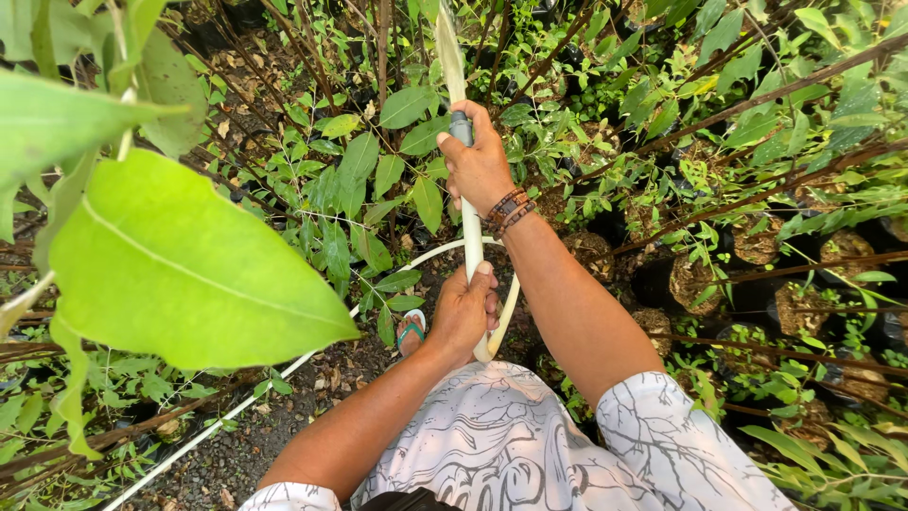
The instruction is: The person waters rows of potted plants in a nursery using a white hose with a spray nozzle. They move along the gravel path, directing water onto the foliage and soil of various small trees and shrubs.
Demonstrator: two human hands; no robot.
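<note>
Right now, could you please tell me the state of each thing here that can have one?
Hose: held in both hands, looped below, water spraying from its end.
Right hand: grip closed near the nozzle, thumb on it.
Left hand: grip closed lower on the hose.
Bracelets: worn on the right wrist.
Potted saplings: upright in dark bags.
Sandal: on the foot, on gravel.

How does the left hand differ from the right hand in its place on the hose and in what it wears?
The right hand grips the hose far out, at its grey nozzle end; the left hand grips it nearer the body, just above the loop. The right wrist wears beaded bracelets; the left wrist is bare. The right arm is stretched out; the left is more bent. Both have their fingers closed around the same pale hose.
</note>
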